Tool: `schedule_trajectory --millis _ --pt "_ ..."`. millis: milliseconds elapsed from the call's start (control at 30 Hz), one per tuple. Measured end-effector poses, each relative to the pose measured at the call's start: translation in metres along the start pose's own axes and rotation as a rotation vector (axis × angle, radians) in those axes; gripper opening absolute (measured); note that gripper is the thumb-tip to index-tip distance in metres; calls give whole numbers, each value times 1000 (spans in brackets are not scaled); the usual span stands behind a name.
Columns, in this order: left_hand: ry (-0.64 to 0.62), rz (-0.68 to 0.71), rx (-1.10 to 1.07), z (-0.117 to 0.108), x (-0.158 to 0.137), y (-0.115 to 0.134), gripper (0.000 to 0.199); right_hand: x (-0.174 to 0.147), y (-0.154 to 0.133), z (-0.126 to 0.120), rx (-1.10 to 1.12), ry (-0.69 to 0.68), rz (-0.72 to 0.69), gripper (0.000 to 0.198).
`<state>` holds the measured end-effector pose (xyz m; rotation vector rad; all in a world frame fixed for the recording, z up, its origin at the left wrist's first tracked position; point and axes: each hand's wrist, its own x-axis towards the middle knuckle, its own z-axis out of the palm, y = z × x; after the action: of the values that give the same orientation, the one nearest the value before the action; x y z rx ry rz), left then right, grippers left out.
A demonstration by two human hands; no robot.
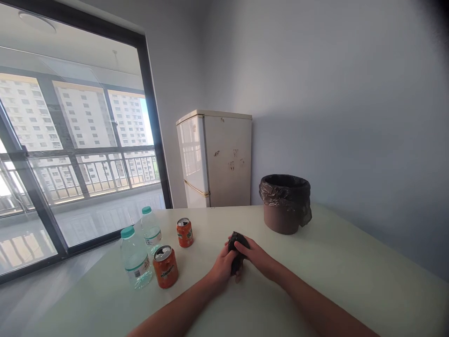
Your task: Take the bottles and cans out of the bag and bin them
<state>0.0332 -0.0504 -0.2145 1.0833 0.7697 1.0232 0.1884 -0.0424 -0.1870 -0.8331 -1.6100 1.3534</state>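
Observation:
Over the middle of the table [206, 309], both my hands are closed on a small black bundle [236, 238] that looks like a bunched-up black plastic bag. My left hand [223, 266] grips its left and lower side. From the right, my right hand [253, 250] presses it with the thumb across the front. Parts of the bundle are hidden by my fingers. Two orange drink cans, the nearer can [166, 267] and the farther can [184, 233], stand upright left of my hands.
Beside the cans stand two clear bottles with green caps, a nearer bottle [135, 262] and a farther bottle [151, 230]. A brown bin [280, 220] lined with a black bag [286, 194] stands at the back right. Behind the table are a white fridge [228, 140] and glass doors.

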Motion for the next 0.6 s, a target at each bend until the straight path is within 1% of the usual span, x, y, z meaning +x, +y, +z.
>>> schedule_trajectory --millis 67,167,233,300,367,433,533,600 --pt "-41 11 113 0 0 -6 45 -1 5 12 140 15 31 48" --pt "-88 53 239 -2 0 -8 45 -1 5 22 237 116 9 46" --pt "-132 60 266 -3 0 -7 45 0 1 22 263 193 -26 47" --pt "-204 51 277 -3 -1 -6 45 3 -8 16 265 294 -84 48" --pt "-261 56 288 -3 -2 -6 42 4 -21 3 200 428 -160 48" --pt "-283 70 314 -2 -5 -6 35 3 -36 -18 52 597 -220 46" --pt "-284 86 377 0 -9 -5 22 -4 -63 -59 -251 927 -292 40" --pt "-292 83 404 2 -12 -1 15 -15 -83 -89 -506 1132 -396 42"
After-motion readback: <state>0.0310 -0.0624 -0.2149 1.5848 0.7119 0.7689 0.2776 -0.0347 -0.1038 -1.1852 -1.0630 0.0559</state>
